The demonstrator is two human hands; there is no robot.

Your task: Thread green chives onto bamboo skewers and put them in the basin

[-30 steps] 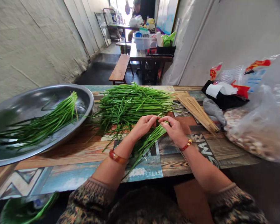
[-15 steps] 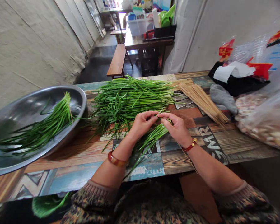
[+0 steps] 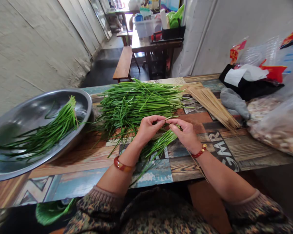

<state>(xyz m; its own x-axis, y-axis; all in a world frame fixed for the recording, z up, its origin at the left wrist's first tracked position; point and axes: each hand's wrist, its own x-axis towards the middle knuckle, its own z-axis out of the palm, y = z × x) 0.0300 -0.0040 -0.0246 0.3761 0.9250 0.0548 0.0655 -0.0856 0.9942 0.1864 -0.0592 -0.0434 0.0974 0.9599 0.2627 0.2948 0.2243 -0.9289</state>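
Note:
My left hand [image 3: 150, 129] and my right hand [image 3: 184, 131] meet fingertip to fingertip above the table, both closed in a pinch. Between them a thin chive stalk [image 3: 170, 117] shows; most of it is hidden by the fingers. A small bunch of chives [image 3: 162, 143] lies beneath the hands, its cut ends under my right hand. Thin bamboo skewers [image 3: 196, 162] stick out below my right palm toward the table edge. Just beyond the hands spreads a large pile of chives [image 3: 141, 100], leaves to the left and pale ends to the right.
At the left, a steel basin [image 3: 84, 113] holds chives threaded on a skewer. Loose bamboo skewers [image 3: 213, 107] lie at the right, beside a grey cloth [image 3: 234, 102] and a plastic bag of pale pieces [image 3: 275, 126]. A bench [image 3: 123, 63] stands beyond the patterned table [image 3: 85, 165].
The hands keep almost the same pinch and place. The whole view has shifted very slightly.

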